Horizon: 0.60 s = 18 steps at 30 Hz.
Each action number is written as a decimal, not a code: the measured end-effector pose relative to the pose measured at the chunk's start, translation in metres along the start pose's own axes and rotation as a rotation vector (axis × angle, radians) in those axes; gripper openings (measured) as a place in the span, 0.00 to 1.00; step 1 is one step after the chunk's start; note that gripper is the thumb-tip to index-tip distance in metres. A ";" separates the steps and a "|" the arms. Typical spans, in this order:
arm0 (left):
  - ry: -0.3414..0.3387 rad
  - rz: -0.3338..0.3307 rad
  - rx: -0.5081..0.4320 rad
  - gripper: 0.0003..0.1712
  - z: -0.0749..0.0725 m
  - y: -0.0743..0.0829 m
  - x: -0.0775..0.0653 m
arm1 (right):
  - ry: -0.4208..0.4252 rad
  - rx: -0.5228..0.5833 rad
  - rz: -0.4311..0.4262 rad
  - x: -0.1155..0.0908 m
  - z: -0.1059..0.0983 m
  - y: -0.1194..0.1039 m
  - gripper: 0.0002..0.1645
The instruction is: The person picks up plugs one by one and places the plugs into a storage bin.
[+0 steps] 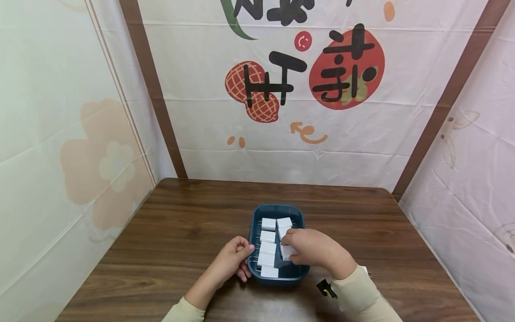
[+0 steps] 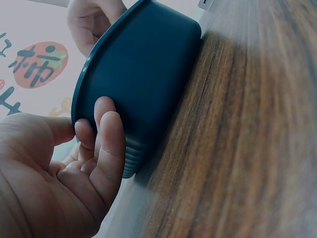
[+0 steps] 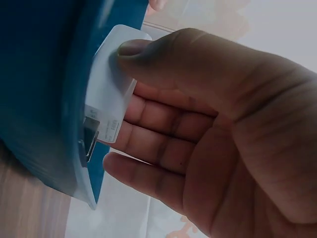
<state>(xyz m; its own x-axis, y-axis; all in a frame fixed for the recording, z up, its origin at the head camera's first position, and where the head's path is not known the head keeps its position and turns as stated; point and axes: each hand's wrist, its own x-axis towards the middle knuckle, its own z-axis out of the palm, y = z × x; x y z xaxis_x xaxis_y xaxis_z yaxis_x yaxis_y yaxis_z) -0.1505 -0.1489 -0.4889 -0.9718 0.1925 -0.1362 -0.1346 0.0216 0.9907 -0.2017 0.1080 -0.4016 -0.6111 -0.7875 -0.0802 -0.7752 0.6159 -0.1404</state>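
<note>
A dark blue plastic container [image 1: 277, 281] stands on the table, holding several white charger plugs with metal prongs. One column of plugs [image 1: 268, 247] lines its left side; another plug [image 1: 284, 222] lies at the back right. At the container's left rim, my left hand [image 1: 231, 261] pinches the edge, thumb on top and fingers against the outer wall [image 2: 143, 64]. My right hand [image 1: 318, 250] reaches in over the right rim and holds a white charger plug [image 3: 111, 74] between thumb and fingers. A flat metal prong [image 3: 90, 139] on that plug shows in the right wrist view.
Beside the right sleeve, on the wooden table [image 1: 193, 214], lies a small black and yellow piece [image 1: 327, 289]. A white item with prongs [image 1: 366, 270] is partly hidden behind that sleeve. Printed fabric walls [image 1: 209, 165] rise at the back and sides.
</note>
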 end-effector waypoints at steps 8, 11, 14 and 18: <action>0.002 -0.004 0.001 0.15 0.000 0.000 0.000 | -0.012 -0.009 -0.009 0.004 0.005 0.001 0.16; 0.001 -0.003 0.001 0.15 0.000 0.000 0.001 | -0.025 -0.002 0.001 0.006 0.008 0.001 0.15; 0.000 -0.001 -0.001 0.15 0.000 0.000 0.001 | -0.041 0.004 0.014 0.007 0.010 0.002 0.15; -0.003 0.001 -0.004 0.15 0.000 0.000 0.001 | -0.061 0.009 0.028 0.008 0.013 0.002 0.15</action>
<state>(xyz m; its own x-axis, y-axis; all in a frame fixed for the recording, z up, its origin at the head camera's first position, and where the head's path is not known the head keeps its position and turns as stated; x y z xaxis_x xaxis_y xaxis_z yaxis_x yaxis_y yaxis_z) -0.1514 -0.1484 -0.4894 -0.9713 0.1956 -0.1354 -0.1345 0.0178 0.9907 -0.2062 0.1024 -0.4151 -0.6214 -0.7701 -0.1439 -0.7564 0.6376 -0.1461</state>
